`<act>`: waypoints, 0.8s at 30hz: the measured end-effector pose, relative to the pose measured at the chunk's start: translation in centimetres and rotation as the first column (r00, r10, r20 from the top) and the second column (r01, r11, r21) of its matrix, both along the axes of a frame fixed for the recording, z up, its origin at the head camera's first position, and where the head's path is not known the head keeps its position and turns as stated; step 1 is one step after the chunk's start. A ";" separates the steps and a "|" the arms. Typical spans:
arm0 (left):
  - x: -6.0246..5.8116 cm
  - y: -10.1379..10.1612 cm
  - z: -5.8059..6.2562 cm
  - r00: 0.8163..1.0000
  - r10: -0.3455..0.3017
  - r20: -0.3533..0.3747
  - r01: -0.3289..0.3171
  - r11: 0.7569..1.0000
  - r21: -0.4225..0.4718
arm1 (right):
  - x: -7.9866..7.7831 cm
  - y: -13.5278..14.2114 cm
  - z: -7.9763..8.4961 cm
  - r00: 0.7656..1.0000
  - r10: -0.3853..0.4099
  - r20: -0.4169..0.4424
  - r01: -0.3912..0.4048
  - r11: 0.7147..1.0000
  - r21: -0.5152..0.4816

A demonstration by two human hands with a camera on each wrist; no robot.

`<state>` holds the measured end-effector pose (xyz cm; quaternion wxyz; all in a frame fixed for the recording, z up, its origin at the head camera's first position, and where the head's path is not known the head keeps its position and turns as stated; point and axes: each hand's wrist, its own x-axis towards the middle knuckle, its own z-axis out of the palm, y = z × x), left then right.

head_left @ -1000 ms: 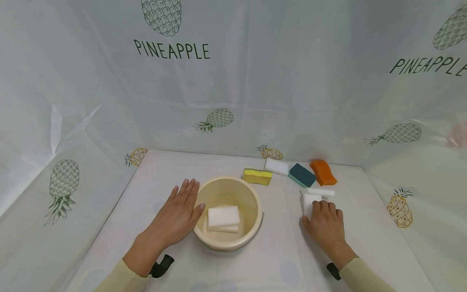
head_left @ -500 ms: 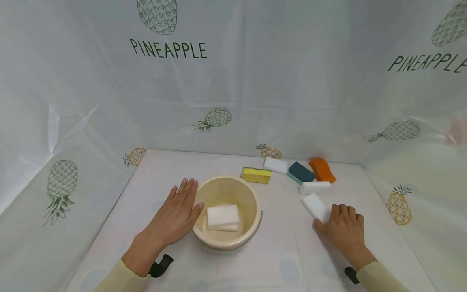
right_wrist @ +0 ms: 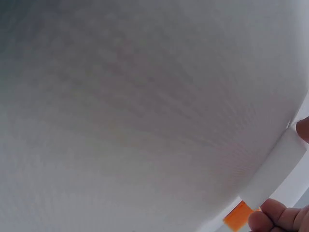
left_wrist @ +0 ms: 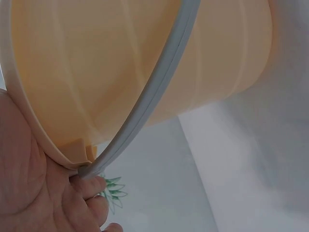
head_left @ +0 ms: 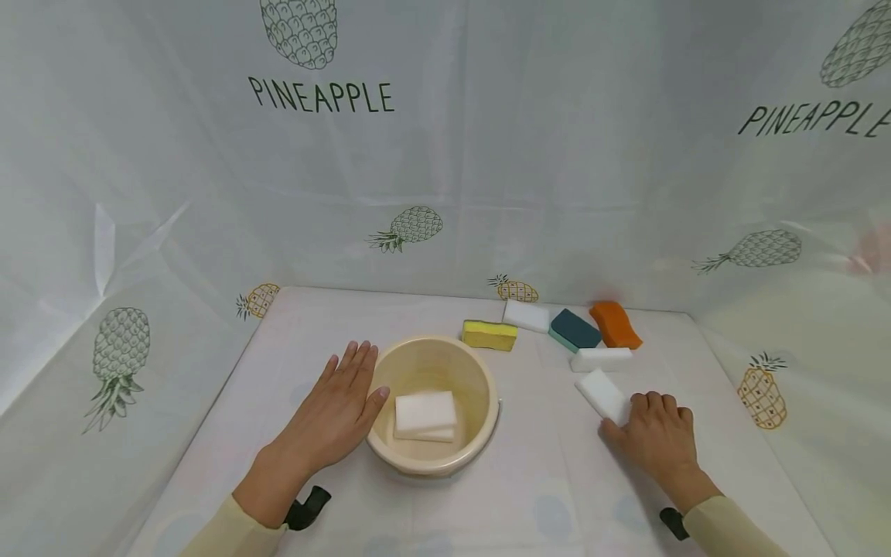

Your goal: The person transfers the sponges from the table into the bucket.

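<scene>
In the head view my left hand (head_left: 330, 414) lies with straight fingers against the left rim of a cream bucket (head_left: 480, 379). The left wrist view has its palm and fingers (left_wrist: 99, 208) at the rim, by the grey bucket handle (left_wrist: 154, 92). Two white sponges (head_left: 425, 410) lie one on the other inside the bucket. My right hand (head_left: 657, 441) pinches a white sponge (head_left: 602, 394) between thumb and fingers at the table's right. Seen from the right wrist, the sponge (right_wrist: 276, 166) sits between the thumb and the curled fingers. Just behind it is another white sponge (head_left: 601, 359).
Farther back stand a yellow sponge (head_left: 489, 335), a white sponge (head_left: 526, 316), a dark teal sponge (head_left: 575, 329) and an orange sponge (head_left: 616, 325). A pineapple-printed white sheet (head_left: 557, 193) rises behind and beside the table (head_left: 313, 317).
My right hand has moved right and slightly toward me, and its white sponge now lies at a slant. The white sponge behind looks slightly shifted. My left hand has stayed at the bucket.
</scene>
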<state>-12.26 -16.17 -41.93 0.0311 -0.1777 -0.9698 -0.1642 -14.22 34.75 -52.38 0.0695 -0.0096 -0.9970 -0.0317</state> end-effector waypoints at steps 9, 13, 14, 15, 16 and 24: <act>-0.1 0.1 0.0 1.000 -0.001 -0.010 0.001 1.000 0.001 | -0.1 0.2 -0.1 1.000 0.009 -0.006 -0.010 1.000 -0.026; 0.0 0.2 0.1 1.000 -0.004 -0.007 0.004 1.000 0.000 | 0.0 0.1 0.0 0.998 0.044 -0.052 -0.046 0.998 -0.040; 0.0 0.2 0.1 1.000 -0.004 -0.006 0.004 1.000 -0.003 | 0.0 0.1 0.1 0.996 0.059 -0.067 -0.062 0.997 -0.043; 0.0 0.2 0.1 1.000 -0.003 -0.005 0.003 1.000 -0.005 | 0.0 0.0 0.2 0.994 0.076 -0.082 -0.080 0.996 -0.045; 0.0 0.2 0.1 1.000 -0.003 -0.005 0.003 1.000 -0.007 | -0.1 -0.1 0.3 0.990 0.094 -0.102 -0.099 0.994 -0.045; 0.0 0.0 0.5 1.000 -0.011 -0.015 0.011 1.000 -0.027 | -0.8 -1.2 1.6 0.941 0.234 -0.246 -0.250 0.968 -0.037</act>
